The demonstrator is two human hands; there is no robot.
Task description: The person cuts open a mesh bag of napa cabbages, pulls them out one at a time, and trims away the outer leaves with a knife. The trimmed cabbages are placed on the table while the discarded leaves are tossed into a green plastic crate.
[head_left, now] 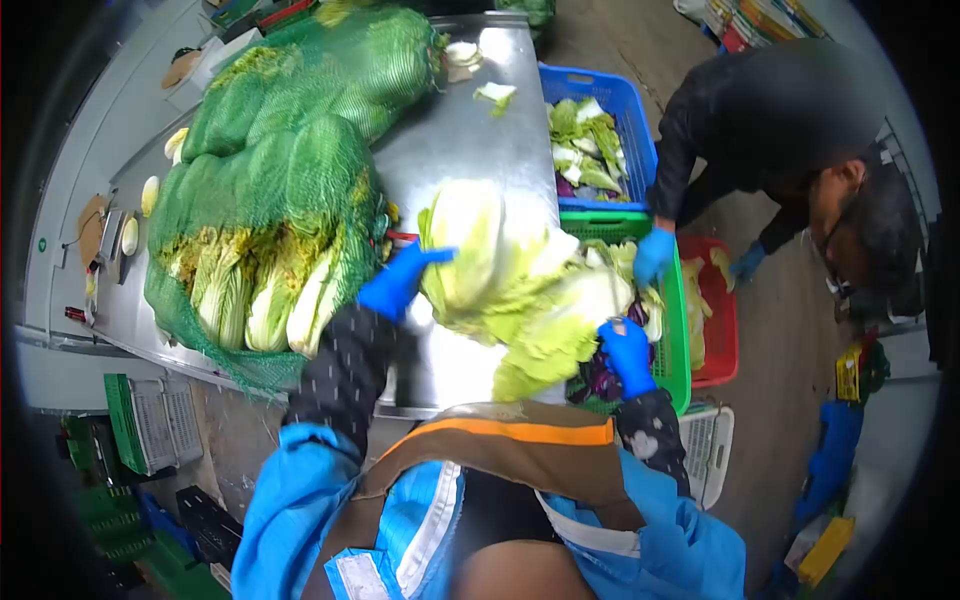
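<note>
My left hand (400, 281), in a blue glove, is at the left side of a Chinese cabbage (468, 245). One finger or the thumb stretches out against the cabbage, and the hand is not wrapped round it. Loose pale green leaves (545, 335) spread to the right of the cabbage, over the table edge and the green crate. My right hand (627, 358), also gloved in blue, is closed beside these leaves, above the green crate (676, 350). Something thin and dark shows at its fingertips, too blurred to name. Purple leaves (600, 380) lie in the crate below.
Green net sacks (270, 180) of Chinese cabbages cover the left of the metal table (430, 150). A blue crate (600, 85) of leaf scraps stands beyond the green one. At right, a co-worker (760, 120) in blue gloves bends over a red crate (722, 345).
</note>
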